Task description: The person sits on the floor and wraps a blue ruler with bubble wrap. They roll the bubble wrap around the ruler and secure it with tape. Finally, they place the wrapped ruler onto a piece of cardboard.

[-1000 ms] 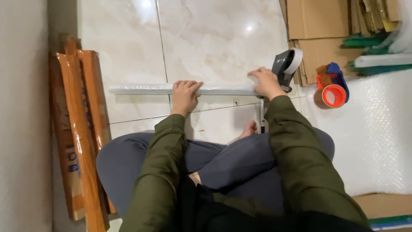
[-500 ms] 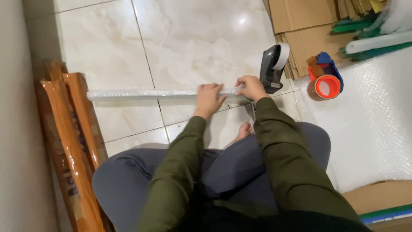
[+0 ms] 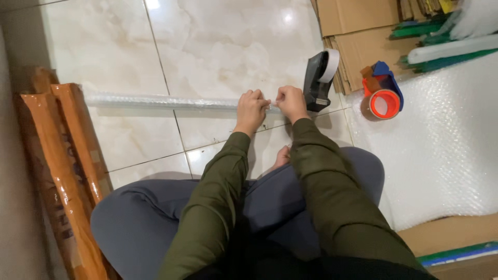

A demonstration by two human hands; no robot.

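Note:
A long thin rod wrapped in clear bubble wrap [image 3: 161, 101] lies across the pale floor tiles in front of me. My left hand [image 3: 251, 109] and my right hand [image 3: 291, 102] sit close together at the rod's right end, fingers pinched on the wrapping there. A black tape dispenser with a white roll [image 3: 319, 78] stands on the floor just right of my right hand, touching or nearly touching it. I sit cross-legged in grey trousers and olive sleeves.
Long bundles in orange wrap [image 3: 62, 171] lean along the wall at left. An orange and blue tape dispenser [image 3: 383, 96] lies by a sheet of bubble wrap [image 3: 436, 150] at right. Flattened cardboard [image 3: 353, 26] and green-wrapped rods [image 3: 446, 52] lie at the back right.
The wrapped rod has slid left relative to me. My left hand has moved along it toward its right end, so both hands now sit together beside the black dispenser.

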